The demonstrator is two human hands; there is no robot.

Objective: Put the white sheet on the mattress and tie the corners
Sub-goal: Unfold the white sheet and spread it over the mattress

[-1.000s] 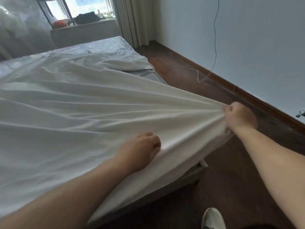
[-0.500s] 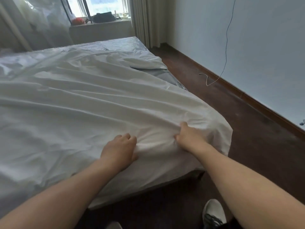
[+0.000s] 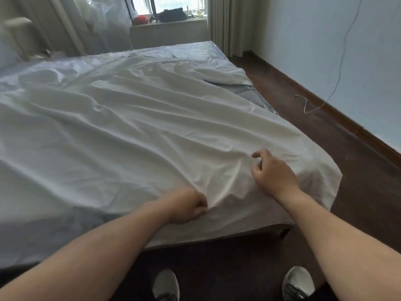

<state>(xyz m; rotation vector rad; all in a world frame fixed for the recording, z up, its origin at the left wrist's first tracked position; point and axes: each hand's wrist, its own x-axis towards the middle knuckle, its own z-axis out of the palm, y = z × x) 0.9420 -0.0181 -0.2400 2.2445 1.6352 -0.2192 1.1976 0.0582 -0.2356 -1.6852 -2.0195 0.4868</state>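
Observation:
A wrinkled white sheet (image 3: 141,131) lies spread over the plastic-wrapped mattress (image 3: 186,51), its near right corner draped over the bed's corner. My left hand (image 3: 184,206) grips a bunched fold of the sheet at the near edge. My right hand (image 3: 272,170) hovers just above the sheet near that corner, fingers loosely curled and holding nothing. The far part of the mattress shows bare shiny plastic.
Dark wood floor (image 3: 325,131) runs along the right of the bed beside a pale wall with a hanging cable (image 3: 312,107). A window sill (image 3: 169,25) with items and curtains stands beyond the bed. My two shoes (image 3: 298,283) are at the bed's foot.
My right hand let go of the stretched corner, came back over the bed and now has lifted off the sheet. My left hand slid toward the near edge and bunched the fabric.

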